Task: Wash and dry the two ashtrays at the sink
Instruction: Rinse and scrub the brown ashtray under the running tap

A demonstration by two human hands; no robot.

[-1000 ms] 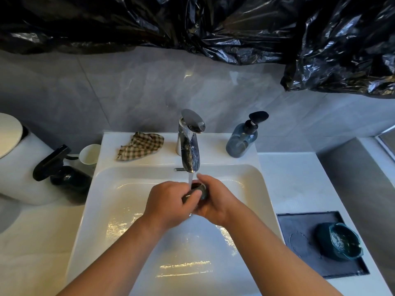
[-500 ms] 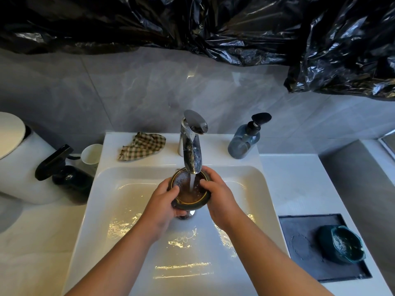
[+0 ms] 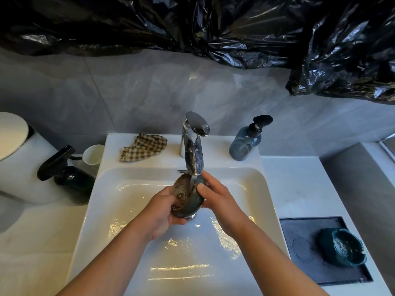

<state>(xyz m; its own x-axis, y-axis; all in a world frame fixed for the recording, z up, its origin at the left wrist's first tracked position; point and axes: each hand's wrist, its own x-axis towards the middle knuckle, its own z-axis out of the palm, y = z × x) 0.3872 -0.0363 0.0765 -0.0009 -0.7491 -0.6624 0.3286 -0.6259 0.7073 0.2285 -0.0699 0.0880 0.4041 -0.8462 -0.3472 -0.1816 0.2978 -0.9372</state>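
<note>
A round dark ashtray (image 3: 185, 194) with a gold rim is held over the white sink (image 3: 106, 197), tipped on edge so its dirty inside faces left. Water from the chrome faucet (image 3: 193, 146) runs onto it. My left hand (image 3: 162, 212) cups it from below and the left. My right hand (image 3: 215, 197) grips its right side, thumb on the rim. A second, teal ashtray (image 3: 342, 246) with notched edges sits on a dark grey mat (image 3: 303, 248) on the counter to the right.
A checked cloth (image 3: 143, 147) lies on the sink ledge left of the faucet, a blue soap pump bottle (image 3: 245, 142) to its right. A white mug (image 3: 93, 154), a dark spray bottle (image 3: 66, 171) and a white lidded bin (image 3: 15, 150) stand at left. Black plastic sheeting hangs above.
The ashtray was held flat, mouth up, under the stream half a second ago. Now both hands have tipped it onto its edge, opening to the left.
</note>
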